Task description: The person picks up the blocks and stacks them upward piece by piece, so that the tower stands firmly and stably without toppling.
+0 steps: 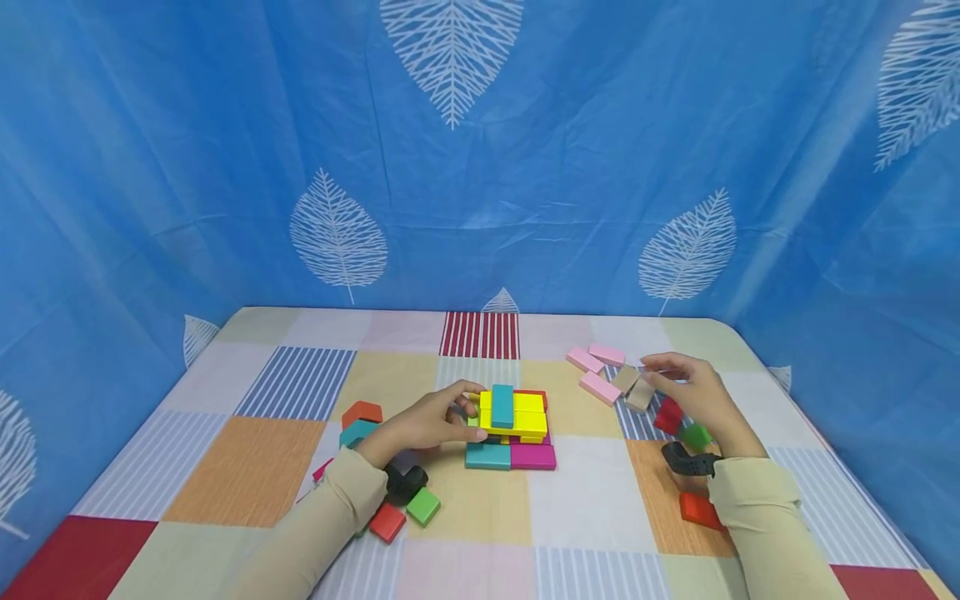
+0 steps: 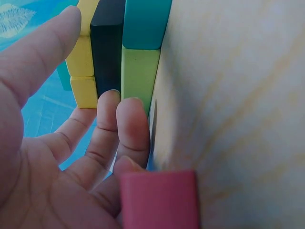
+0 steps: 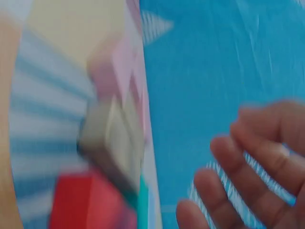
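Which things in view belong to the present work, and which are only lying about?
Seemingly in the work:
block stack, the left hand at its left end
tan blocks, the right hand close by

Lying about, perhaps for later:
pink blocks
red blocks and green blocks near both hands
orange block and teal block beside the left hand

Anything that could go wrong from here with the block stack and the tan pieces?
1. The left hand is right against the side of the stack; a bump might shift its layers.
2. The top teal block lies across yellow blocks, so a jolt could slide it off.
3. The right hand is close to clustered tan blocks; reaching in may scatter nearby pink blocks.
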A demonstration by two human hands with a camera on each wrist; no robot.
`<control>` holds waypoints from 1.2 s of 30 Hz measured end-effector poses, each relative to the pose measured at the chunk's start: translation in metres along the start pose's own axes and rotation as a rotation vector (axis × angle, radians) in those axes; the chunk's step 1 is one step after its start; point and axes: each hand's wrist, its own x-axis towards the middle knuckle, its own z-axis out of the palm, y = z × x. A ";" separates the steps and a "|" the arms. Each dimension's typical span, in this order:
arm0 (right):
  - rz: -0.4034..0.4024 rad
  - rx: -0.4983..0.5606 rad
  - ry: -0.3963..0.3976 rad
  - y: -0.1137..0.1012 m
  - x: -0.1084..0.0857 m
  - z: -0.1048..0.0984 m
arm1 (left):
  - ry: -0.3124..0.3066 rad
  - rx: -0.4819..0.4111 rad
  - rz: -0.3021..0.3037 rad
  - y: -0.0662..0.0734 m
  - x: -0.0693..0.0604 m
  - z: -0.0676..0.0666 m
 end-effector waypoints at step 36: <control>0.487 -0.264 0.097 0.031 0.018 0.001 | -0.001 0.009 0.019 -0.002 0.000 -0.001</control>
